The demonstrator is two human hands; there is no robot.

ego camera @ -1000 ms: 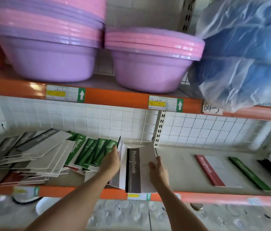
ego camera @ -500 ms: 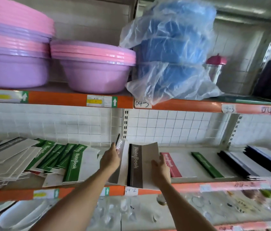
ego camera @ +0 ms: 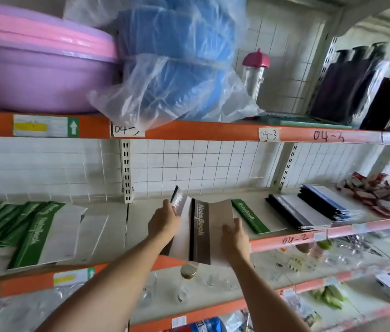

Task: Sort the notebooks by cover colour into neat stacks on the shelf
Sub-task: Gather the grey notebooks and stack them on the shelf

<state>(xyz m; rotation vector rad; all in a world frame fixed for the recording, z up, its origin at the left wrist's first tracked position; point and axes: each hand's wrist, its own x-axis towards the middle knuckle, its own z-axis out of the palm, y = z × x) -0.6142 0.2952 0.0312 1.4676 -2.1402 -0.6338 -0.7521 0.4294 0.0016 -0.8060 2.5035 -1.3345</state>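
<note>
Printed "NoteBook" in pale letters down the brown band of the brown-and-grey notebooks (ego camera: 200,232), held tilted over the front edge of the white middle shelf with the orange rail (ego camera: 285,238). Handwritten "04-2" on this rail, just right of the held notebooks; "04-3" written twice on the orange upper rail (ego camera: 189,131), plus one cut-off "04-" tag and a white label with a yellow bar and a green arrow further left.

Left hand (ego camera: 164,222): grip closed around the left side of the bundle, fingers curled over a second brown-banded cover standing up steeply. Right hand (ego camera: 234,233): grip around the right edge of the front cover, thumb on top.

On the shelf left of the held notebooks, a loose fan of green-banded white notebooks (ego camera: 35,233), same "NoteBook" print, overlapping and not squared. Just right of the held notebooks, one green-banded notebook (ego camera: 251,218) lying flat. Further right, a slanted pile of black and dark blue-banded notebooks (ego camera: 309,212), then a heap of small red-and-white packets (ego camera: 378,197).

Above the held notebooks, on the upper shelf: stacked lilac and pink plastic basins (ego camera: 38,70), blue plastic basins wrapped in a clear plastic bag (ego camera: 174,65), a clear bottle with a pink cap (ego camera: 255,73), dark bottles (ego camera: 356,87) at far right.
</note>
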